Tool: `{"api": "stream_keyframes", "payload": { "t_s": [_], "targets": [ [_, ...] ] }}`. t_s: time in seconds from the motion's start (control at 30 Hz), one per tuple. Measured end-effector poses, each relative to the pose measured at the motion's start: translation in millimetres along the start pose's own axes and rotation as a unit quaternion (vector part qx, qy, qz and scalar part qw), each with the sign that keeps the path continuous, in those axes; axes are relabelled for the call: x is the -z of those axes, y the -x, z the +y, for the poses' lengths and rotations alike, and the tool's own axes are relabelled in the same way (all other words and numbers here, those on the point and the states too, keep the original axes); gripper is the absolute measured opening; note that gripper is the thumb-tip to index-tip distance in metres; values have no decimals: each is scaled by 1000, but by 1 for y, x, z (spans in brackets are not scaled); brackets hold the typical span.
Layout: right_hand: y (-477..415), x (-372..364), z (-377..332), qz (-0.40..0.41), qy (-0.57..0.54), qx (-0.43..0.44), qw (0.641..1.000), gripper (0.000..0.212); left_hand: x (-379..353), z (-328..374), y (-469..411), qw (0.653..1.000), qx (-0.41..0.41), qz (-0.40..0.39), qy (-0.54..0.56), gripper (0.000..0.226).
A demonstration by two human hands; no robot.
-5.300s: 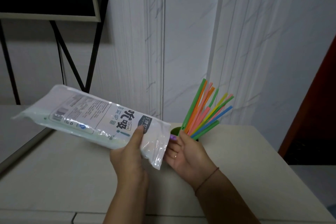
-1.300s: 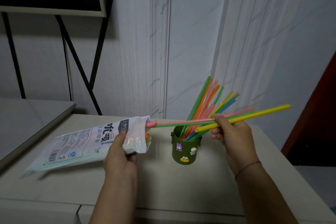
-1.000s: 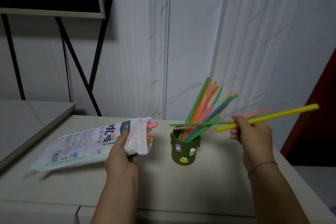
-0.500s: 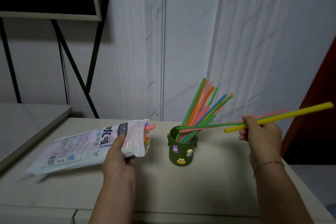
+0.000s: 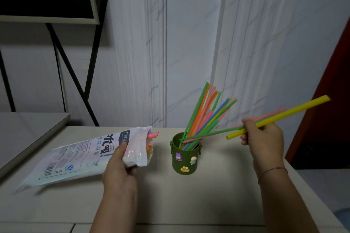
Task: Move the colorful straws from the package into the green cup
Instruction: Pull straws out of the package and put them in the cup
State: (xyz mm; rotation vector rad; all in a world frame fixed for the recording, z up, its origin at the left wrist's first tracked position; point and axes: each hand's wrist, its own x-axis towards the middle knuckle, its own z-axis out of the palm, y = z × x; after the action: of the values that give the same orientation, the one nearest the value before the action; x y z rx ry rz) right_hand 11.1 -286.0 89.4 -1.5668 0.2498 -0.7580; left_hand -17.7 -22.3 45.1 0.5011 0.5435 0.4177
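The three straws (image 5: 233,128) are no longer touching the package (image 5: 81,157): a second ago their ends were still lying at its mouth, and now the right hand (image 5: 262,138) is holding them well out to the right of the green cup (image 5: 185,159), with their far ends lifting a little higher. This hand is clenching them near their middle, fingers curled round all three, probably because a grip there is letting it swing the bunch as one piece. The yellow straw (image 5: 295,111) is ending just to the right of the cup, while the pink and green pair (image 5: 217,133) is already reaching across the rim, among the standing straws (image 5: 206,111) that are leaning to the right inside. I am judging that the hand is tilting the bunch so the low ends can slide down into the cup; the step is not yet done. The left hand (image 5: 121,168) is gripping the package just behind its open end and keeping that end raised above the table (image 5: 217,195), so that the remaining straws (image 5: 152,135) are staying pointed toward the cup and easy to reach. A few coloured ends are showing there, so more rounds seem to be waiting. The cup is standing upright between the two hands.
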Motion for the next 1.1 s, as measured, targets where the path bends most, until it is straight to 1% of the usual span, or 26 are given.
{"api": "stream_keyframes", "payload": {
  "t_s": [0.17,0.33,0.5,0.67,0.77,0.83,0.97,1.1],
  "targets": [
    [9,-12,-5,-29,16,-6,999,21,0,0,-1,1000,1,-1,1,51],
    [21,-27,-4,-77,27,1,997,21,-1,1,1,1000,4,0,5,50],
    [29,-43,0,-123,23,-12,992,18,-1,1,3,1000,3,4,-3,51],
    [36,-60,8,-184,32,-47,981,17,-2,0,7,1000,0,12,-2,47],
    [40,-65,11,-218,47,-60,973,19,-2,0,8,1000,6,16,2,39],
    [41,-65,11,-225,52,-63,971,18,-3,0,9,1000,10,18,5,37],
    [39,-60,7,-210,25,-66,975,19,-5,1,10,1000,12,12,8,38],
    [36,-54,4,-191,19,-57,980,18,-6,0,10,1000,16,20,6,50]
  ]
}}
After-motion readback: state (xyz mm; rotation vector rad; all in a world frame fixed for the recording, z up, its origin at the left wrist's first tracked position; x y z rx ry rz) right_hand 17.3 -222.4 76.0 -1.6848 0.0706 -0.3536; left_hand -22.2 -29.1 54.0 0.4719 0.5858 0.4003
